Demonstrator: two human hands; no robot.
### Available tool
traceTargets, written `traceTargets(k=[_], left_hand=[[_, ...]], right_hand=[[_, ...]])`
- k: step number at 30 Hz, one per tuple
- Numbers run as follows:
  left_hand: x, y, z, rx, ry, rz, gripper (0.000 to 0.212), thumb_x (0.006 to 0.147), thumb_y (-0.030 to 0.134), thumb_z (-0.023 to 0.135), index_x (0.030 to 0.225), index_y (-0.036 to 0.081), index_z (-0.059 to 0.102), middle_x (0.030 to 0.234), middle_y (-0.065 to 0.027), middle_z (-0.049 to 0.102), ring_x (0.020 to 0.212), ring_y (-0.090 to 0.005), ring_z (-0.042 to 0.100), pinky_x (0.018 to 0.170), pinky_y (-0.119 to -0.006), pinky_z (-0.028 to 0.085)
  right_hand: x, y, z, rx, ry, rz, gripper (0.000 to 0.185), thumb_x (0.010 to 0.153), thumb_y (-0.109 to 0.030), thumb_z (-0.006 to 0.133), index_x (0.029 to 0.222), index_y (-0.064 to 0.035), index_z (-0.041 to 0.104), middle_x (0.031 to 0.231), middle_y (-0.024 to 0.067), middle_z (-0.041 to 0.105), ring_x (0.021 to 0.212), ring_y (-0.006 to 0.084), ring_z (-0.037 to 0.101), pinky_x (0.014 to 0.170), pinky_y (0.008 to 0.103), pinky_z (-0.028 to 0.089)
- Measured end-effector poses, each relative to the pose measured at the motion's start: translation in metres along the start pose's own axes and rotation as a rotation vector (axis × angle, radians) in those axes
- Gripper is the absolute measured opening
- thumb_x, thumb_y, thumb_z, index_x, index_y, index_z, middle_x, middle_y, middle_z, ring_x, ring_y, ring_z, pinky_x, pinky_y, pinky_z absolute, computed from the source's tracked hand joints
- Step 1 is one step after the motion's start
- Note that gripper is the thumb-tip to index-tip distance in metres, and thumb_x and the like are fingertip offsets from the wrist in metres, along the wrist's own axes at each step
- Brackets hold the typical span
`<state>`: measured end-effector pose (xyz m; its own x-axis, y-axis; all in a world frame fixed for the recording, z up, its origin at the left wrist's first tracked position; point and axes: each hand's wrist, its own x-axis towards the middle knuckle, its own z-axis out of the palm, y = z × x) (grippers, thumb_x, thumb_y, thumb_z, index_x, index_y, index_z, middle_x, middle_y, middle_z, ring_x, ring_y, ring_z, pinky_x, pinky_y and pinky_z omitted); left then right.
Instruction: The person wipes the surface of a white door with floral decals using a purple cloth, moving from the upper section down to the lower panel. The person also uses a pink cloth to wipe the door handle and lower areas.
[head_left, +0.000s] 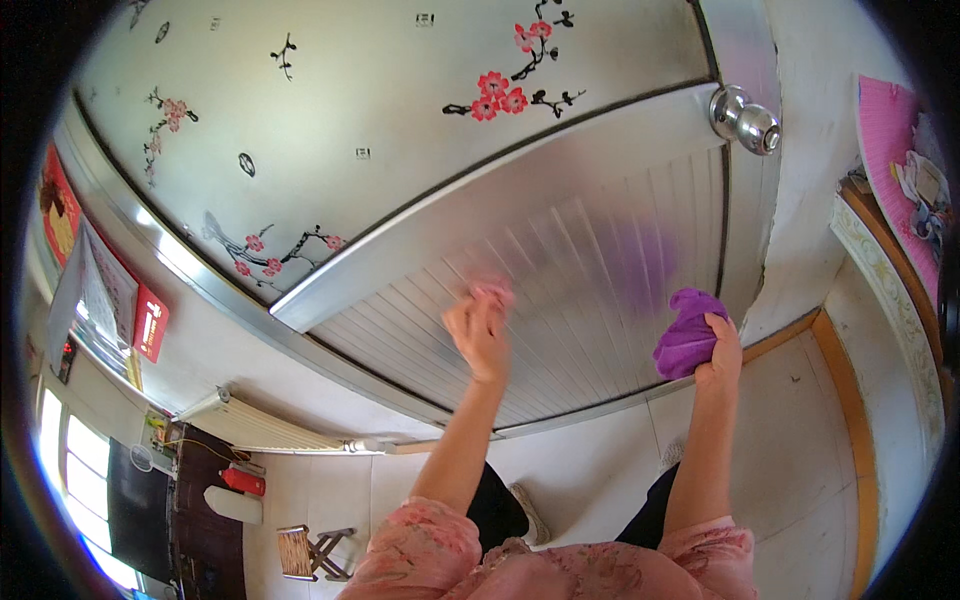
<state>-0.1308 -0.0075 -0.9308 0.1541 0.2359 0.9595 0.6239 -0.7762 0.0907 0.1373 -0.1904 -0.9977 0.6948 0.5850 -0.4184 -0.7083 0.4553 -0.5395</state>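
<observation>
In front of me stands a metal door with a ribbed lower panel (570, 315). My right hand (724, 349) grips a crumpled purple cloth (686, 337) near the panel's lower right edge, and its purple reflection shows in the metal. My left hand (480, 337) is raised before the middle of the panel with its fingers bent. A blurred pink patch lies at those fingertips; whether it is a held thing or a reflection is unclear. Above the ribs, the smooth upper panel (360, 97) bears red blossoms and dark branches. A round metal doorknob (746, 120) sits at the upper right.
At left are a white radiator (270, 416), a folding stool (311, 553), a dark cabinet (206, 487) with a television (139, 502), and a red bottle (244, 481). Papers hang on the left wall. On the right, a ledge (892, 262) carries a pink woven-looking thing (892, 150).
</observation>
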Motion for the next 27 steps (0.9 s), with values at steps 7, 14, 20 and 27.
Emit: traceTargets(k=[7, 14, 20, 27], left_hand=[[-0.015, -0.004, -0.008, -0.220, -0.135, -0.245, 0.021, 0.075, -0.003, 0.068, 0.093, 0.008, 0.071, 0.093, -0.0033, 0.057, 0.085, -0.0258, 0.051, 0.073, -0.035, 0.045], [0.010, 0.012, -0.002, -0.066, -0.044, -0.060, 0.020, 0.078, -0.004, 0.064, 0.095, 0.006, 0.069, 0.091, -0.0053, 0.058, 0.087, -0.0243, 0.052, 0.077, -0.035, 0.045], [-0.004, 0.033, 0.000, -0.097, -0.253, 0.108, 0.020, 0.078, -0.003, 0.065, 0.095, 0.007, 0.070, 0.098, -0.0052, 0.058, 0.085, -0.0262, 0.051, 0.074, -0.036, 0.044], [0.014, 0.044, 0.025, 0.004, -0.136, 0.123, 0.018, 0.074, 0.000, 0.066, 0.090, 0.010, 0.068, 0.096, -0.0018, 0.054, 0.086, -0.0253, 0.053, 0.072, -0.034, 0.046]], right_hand=[[0.001, 0.001, -0.007, 0.025, -0.026, -0.009, 0.045, 0.079, -0.008, 0.068, 0.122, -0.0031, 0.058, 0.111, 0.0113, 0.063, 0.099, 0.0277, 0.062, 0.088, 0.0450, 0.051], [0.003, -0.004, -0.004, 0.026, -0.007, -0.024, 0.045, 0.079, -0.008, 0.068, 0.122, -0.0034, 0.058, 0.113, 0.0119, 0.062, 0.101, 0.0283, 0.061, 0.088, 0.0453, 0.051], [0.000, 0.002, -0.005, 0.014, -0.058, 0.011, 0.041, 0.082, -0.011, 0.064, 0.122, -0.0057, 0.057, 0.114, 0.0102, 0.062, 0.103, 0.0271, 0.060, 0.091, 0.0445, 0.049], [0.016, 0.002, -0.012, 0.054, -0.058, -0.021, 0.045, 0.077, -0.006, 0.069, 0.121, -0.0026, 0.058, 0.112, 0.0111, 0.062, 0.100, 0.0275, 0.061, 0.088, 0.0439, 0.050]])
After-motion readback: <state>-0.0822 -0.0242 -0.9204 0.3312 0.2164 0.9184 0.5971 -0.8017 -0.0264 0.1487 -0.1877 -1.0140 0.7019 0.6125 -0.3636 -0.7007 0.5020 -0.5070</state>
